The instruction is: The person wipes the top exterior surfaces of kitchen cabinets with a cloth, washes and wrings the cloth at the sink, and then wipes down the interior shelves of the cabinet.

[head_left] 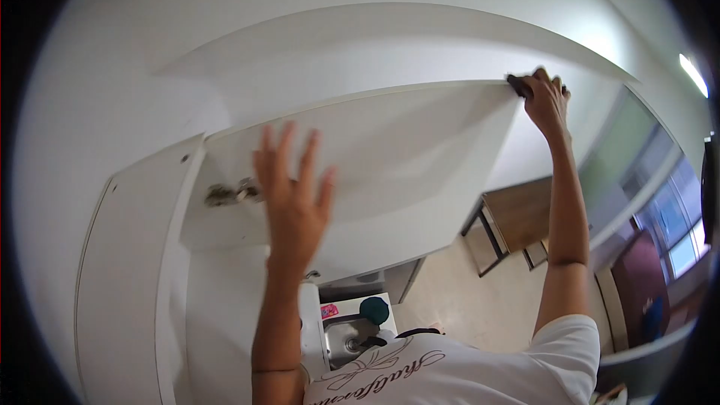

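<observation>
One flat, smooth white cabinet door [405,157], swung out at upper centre. One dark item [517,85], type unclear, at its top outer corner; right hand [547,102] has fingers curled around it. Left hand [291,206] blurred, fingers spread wide, near one metal hinge [220,195]; contact unclear. Below: one steel sink [339,331].

Before you, the flat white cabinet door [420,157] stands swung open, a small dark object [516,85] at its upper outer corner
</observation>
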`<state>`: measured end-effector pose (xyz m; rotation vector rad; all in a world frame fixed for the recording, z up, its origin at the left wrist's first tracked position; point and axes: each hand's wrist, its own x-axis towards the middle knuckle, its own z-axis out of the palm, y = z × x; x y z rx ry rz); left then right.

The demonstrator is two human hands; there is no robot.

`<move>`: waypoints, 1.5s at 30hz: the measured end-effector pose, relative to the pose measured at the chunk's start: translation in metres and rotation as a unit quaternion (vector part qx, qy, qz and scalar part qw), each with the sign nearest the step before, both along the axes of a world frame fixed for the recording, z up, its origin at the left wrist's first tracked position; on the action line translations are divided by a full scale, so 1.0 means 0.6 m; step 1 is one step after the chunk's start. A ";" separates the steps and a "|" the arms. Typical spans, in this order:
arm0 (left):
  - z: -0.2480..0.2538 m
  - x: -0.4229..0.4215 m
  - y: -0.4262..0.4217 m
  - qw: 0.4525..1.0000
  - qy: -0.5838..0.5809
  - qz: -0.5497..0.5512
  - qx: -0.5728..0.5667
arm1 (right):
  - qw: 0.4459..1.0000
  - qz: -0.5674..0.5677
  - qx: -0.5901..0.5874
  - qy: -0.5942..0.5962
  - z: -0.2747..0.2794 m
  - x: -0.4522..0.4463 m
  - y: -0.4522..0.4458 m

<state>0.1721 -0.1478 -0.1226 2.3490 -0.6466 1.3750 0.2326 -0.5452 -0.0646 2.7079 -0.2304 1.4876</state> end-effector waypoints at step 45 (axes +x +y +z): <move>0.017 -0.428 0.074 0.917 -0.056 0.338 -0.203 | 0.510 0.739 -0.149 0.415 0.146 0.159 1.010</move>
